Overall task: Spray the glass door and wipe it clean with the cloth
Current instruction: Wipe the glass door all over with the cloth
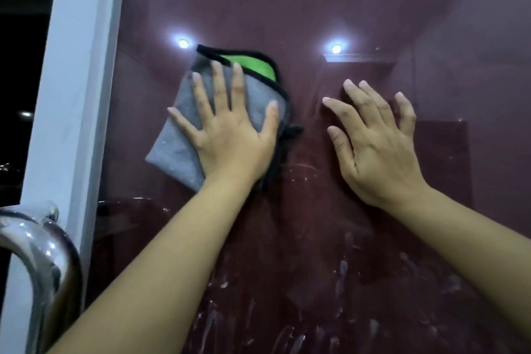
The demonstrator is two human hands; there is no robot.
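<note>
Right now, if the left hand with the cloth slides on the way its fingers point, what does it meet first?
The left hand points up the glass door. Only bare glass, showing two reflected ceiling lights, lies above the cloth. The way looks free as far as the picture shows.

The cloth is partly hidden under the left hand; the door handle is cut off.

Bare glass door lies open from 10 to 2 o'clock above both hands. At 9 o'clock the white frame walls off the cloth; at 7 o'clock the chrome handle juts out. Smeared glass spreads toward 5 o'clock.
</note>
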